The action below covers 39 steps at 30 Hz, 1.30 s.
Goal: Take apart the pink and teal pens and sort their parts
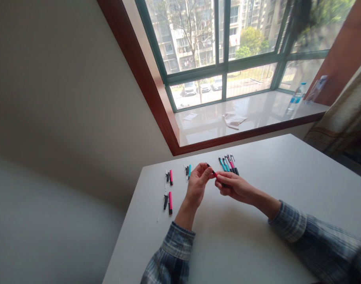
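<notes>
The held pen (211, 170) is pink and black; the sleeves (178, 241) are blue-and-white plaid. Loose barrels (170, 198) on the white tabletop (245, 240) show pink or teal. The window frame (195, 75) is green, its surround (145, 86) reddish-brown.

- Left sleeve (168, 263): long, plaid; blues running from dark navy to grey-blue, crossed by pale, near-white lines.
- Left cuff (178, 240): banded, same check, wider than the wrist; darker blue along the hem.
- Right sleeve (325, 236): matching plaid, cloth loose and creased; dark, blurred patch toward lower right edge of view, nature unclear.
- Right cuff (289, 221): check in slate blue and pale grey, hem dark, loose around the forearm.
- Left hand (196, 182): bare, wrist uncovered.
- Right hand (236, 185): bare; wrist and some forearm uncovered.
- Buttons, stitching: too small to tell.
</notes>
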Motion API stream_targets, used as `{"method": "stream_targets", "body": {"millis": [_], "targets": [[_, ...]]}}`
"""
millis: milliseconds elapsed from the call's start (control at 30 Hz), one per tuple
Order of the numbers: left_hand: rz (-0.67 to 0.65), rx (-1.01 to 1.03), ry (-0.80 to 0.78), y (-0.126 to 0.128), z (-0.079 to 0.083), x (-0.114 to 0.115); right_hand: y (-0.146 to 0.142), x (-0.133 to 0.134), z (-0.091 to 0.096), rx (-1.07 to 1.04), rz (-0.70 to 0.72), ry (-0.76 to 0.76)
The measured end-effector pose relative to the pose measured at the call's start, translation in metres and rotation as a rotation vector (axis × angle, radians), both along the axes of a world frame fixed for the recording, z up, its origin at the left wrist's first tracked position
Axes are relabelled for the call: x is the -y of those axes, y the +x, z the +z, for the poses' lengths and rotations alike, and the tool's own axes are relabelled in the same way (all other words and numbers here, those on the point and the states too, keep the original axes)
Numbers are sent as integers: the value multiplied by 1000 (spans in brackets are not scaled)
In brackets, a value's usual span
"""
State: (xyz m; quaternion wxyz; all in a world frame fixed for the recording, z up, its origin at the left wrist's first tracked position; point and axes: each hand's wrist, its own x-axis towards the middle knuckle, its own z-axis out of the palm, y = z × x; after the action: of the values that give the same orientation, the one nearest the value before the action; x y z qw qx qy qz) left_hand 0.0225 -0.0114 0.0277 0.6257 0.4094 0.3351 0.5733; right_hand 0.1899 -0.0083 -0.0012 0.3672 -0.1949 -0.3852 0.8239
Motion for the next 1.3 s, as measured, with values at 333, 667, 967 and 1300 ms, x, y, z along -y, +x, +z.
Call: {"method": "stream_targets", "body": {"millis": [333,667,967,1300], "targets": [[-97,-11,-22,4,3,3,1,0,1,-60,-27,-76],[12,-9,16,4,1,0,0,0,-1,11,-17,52],[-89,-65,-46,0,2,1,0,-1,-3,-9,-54,-25],[28,-33,-52,2,-5,-1,0,0,0,-4,-39,27]]}}
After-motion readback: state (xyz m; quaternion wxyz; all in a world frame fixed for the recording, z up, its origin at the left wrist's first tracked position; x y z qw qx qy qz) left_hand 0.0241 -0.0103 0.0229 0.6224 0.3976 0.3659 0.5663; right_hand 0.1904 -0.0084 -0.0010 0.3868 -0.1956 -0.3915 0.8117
